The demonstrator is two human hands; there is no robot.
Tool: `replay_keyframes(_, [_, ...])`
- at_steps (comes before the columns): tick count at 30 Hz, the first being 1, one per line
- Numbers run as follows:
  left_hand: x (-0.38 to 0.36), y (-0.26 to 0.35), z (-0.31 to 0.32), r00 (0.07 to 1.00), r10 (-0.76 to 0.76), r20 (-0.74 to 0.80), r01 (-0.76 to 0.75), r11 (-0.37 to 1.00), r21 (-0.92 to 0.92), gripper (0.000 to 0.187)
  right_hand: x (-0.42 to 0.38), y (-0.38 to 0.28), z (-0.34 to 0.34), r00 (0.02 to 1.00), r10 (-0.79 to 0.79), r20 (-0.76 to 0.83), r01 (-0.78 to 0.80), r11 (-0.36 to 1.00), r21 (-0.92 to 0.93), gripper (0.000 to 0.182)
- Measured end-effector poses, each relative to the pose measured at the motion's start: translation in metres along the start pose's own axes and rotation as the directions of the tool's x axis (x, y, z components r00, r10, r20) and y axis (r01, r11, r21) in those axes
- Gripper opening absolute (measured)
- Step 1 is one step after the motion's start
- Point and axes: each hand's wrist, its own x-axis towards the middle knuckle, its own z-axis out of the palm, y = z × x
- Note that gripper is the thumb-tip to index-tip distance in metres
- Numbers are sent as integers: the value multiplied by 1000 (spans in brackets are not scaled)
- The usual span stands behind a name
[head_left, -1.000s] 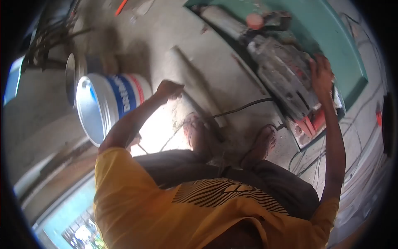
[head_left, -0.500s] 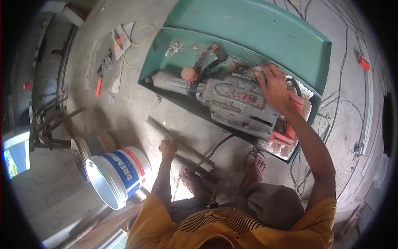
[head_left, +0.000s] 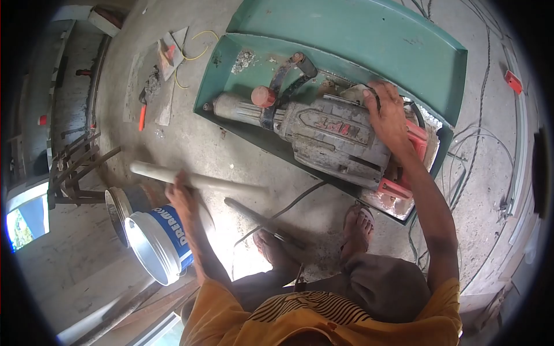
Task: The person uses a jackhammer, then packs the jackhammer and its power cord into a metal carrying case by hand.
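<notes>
My left hand [head_left: 182, 193] is wrapped round a pale, slightly blurred pipe [head_left: 222, 184], held above the floor near the buckets. My right hand [head_left: 386, 112] rests with bent, parted fingers at the upper side of a large grey and red demolition hammer [head_left: 332, 132]; its fingertips lie beyond the edge of the tool body. The hammer lies inside an open green metal case [head_left: 248, 147], with its black side handle [head_left: 306, 66] toward the lid. On the floor before my feet lies a dark bar [head_left: 254, 216].
A white and blue bucket [head_left: 164, 236] and a dirty bucket [head_left: 115, 210] stand at the left. Trowels, one with a red handle [head_left: 142, 118], lie at the upper left. Cables [head_left: 476, 132] cross the floor at the right, near a red object [head_left: 513, 82].
My left hand has moved left and up with the pipe, away from the dark bar beside which the pipe lay. My right hand stays at the hammer.
</notes>
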Motion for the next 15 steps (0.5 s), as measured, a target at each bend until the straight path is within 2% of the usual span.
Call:
replay_keyframes(1, [23,22,-2,911,-406,-69,305,778,-549,37,-1,1,1,1000,-1,-21,2,1000,14,30])
replay_keyframes(2, [43,41,-11,898,-432,-79,298,732,-613,31,-1,2,1,999,-2,-41,3,1000,29,30])
replay_keyframes(3, [63,45,-18,870,-473,-140,301,734,-609,31,-1,2,1,999,1,-45,1,999,34,30])
replay_keyframes(4, [79,40,-28,928,-329,-177,189,821,-539,33,0,2,1,999,13,-38,-11,999,38,30])
replay_keyframes(5, [93,36,-35,962,-169,-215,81,927,-365,36,0,3,1,999,26,-30,-25,999,42,30])
replay_keyframes(8, [142,75,-33,939,-170,-298,51,928,-369,39,-1,4,2,999,27,-39,-26,999,41,30])
replay_keyframes(10, [172,98,-15,796,-530,-293,137,629,-766,41,0,3,3,998,28,-57,-26,999,39,30])
replay_keyframes(13, [198,102,17,813,-516,-268,137,617,-775,39,-2,5,2,997,28,-77,-25,999,34,30])
replay_keyframes(14, [208,83,31,850,-465,-250,115,626,-771,35,-1,4,3,996,25,-82,-22,999,42,30])
replay_keyframes(15, [210,91,44,849,-455,-269,100,638,-764,34,-1,3,2,996,29,-84,-26,999,38,30])
